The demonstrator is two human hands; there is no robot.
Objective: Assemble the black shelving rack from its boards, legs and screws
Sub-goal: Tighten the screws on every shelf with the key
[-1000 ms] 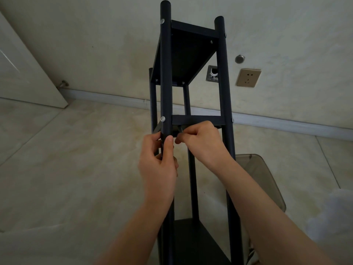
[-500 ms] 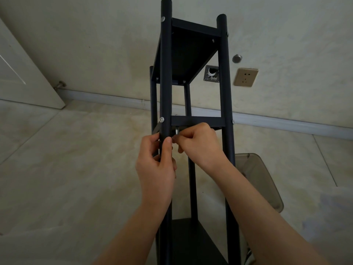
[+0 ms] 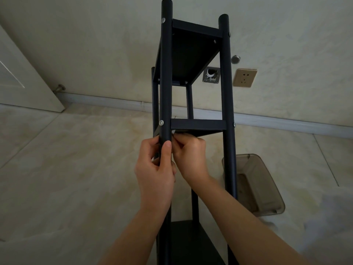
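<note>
The black shelving rack point(image 3: 226, 92) rises in front of me, its round legs joined by a top board point(image 3: 188, 54), a middle board point(image 3: 198, 124) and a lower board point(image 3: 191, 238). Silver screw heads point(image 3: 161, 122) show on the legs at the board joints. My left hand point(image 3: 154, 176) grips the near left leg point(image 3: 165, 73) just below the middle board, thumb along the front. My right hand point(image 3: 191, 155) reaches behind that leg under the middle board and pinches a small light-coloured piece point(image 3: 173, 132); what it is cannot be made out.
A smoky translucent plastic bin point(image 3: 256, 184) lies on the tiled floor right of the rack. The wall behind carries a gold power socket point(image 3: 245, 77) and an open outlet box point(image 3: 211, 75). A white door point(image 3: 21, 81) with a doorstop point(image 3: 60, 87) stands at left.
Both hands stay at the same joint under the middle board. My right hand's fingers have shifted slightly against the leg. The view has tilted a little.
</note>
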